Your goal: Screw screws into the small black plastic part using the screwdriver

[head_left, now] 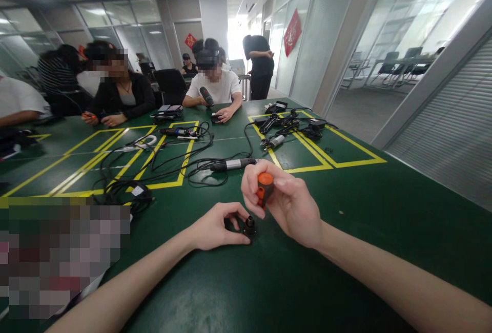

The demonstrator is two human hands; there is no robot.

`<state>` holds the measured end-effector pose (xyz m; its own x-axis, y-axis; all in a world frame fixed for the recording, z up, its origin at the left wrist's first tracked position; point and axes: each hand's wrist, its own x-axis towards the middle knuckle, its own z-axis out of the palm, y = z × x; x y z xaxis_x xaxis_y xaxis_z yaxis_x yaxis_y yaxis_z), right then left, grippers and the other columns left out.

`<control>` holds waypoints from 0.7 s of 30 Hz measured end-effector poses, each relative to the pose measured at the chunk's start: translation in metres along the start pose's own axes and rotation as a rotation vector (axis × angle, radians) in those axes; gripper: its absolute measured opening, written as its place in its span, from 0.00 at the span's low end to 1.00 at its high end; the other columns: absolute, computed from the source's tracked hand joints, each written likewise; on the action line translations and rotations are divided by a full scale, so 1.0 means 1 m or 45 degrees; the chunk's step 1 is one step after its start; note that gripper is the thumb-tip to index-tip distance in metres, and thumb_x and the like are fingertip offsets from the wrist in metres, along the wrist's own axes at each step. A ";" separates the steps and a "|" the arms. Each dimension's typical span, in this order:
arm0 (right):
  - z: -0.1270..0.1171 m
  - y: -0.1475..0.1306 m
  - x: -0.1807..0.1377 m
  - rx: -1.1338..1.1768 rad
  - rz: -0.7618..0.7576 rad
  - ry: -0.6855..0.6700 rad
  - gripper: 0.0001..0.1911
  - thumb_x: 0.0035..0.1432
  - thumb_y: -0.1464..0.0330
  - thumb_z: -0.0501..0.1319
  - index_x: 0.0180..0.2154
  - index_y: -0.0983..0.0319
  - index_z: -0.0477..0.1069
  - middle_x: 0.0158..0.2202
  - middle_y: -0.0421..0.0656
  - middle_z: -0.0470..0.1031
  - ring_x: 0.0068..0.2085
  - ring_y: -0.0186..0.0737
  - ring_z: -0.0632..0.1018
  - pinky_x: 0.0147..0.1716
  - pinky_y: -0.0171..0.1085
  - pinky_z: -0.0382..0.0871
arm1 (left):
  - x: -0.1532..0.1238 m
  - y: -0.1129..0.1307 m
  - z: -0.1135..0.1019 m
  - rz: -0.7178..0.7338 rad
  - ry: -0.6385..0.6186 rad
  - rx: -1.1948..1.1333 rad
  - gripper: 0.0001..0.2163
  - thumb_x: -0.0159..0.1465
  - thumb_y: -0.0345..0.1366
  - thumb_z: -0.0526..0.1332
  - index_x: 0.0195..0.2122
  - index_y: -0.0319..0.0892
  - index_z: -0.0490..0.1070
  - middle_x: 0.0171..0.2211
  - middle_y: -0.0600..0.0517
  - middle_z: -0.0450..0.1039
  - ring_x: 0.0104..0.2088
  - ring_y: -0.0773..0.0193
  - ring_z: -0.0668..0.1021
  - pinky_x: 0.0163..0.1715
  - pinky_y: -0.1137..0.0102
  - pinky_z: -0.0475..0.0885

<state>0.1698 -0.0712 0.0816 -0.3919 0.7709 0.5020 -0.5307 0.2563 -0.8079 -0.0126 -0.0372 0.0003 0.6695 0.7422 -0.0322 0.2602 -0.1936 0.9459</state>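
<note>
My right hand (286, 201) is closed around an orange-handled screwdriver (264, 187), held upright with its tip pointing down. Just below that tip sits a small black round part (249, 226) on the green table (346, 210). My left hand (217, 228) pinches this black part between thumb and fingers and steadies it on the tabletop. Both forearms reach in from the bottom of the view.
Tangled black cables (154, 169) and a grey-black pen-shaped tool (232, 164) lie just beyond my hands, inside yellow tape boxes. More tools and adapters (292, 125) sit at the far right. Several people sit at the far edge. A blurred patch (61, 256) covers the near left.
</note>
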 end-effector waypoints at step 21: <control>0.000 0.003 -0.002 -0.036 -0.001 0.028 0.10 0.63 0.64 0.52 0.38 0.62 0.68 0.28 0.38 0.65 0.23 0.33 0.64 0.26 0.37 0.58 | 0.000 0.000 0.000 0.001 -0.002 0.021 0.17 0.51 0.37 0.76 0.40 0.39 0.78 0.41 0.50 0.80 0.33 0.66 0.76 0.38 0.69 0.74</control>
<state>0.1689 -0.0725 0.0784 -0.3747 0.7834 0.4959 -0.5095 0.2729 -0.8161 -0.0129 -0.0370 0.0005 0.6708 0.7410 -0.0318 0.2707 -0.2047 0.9406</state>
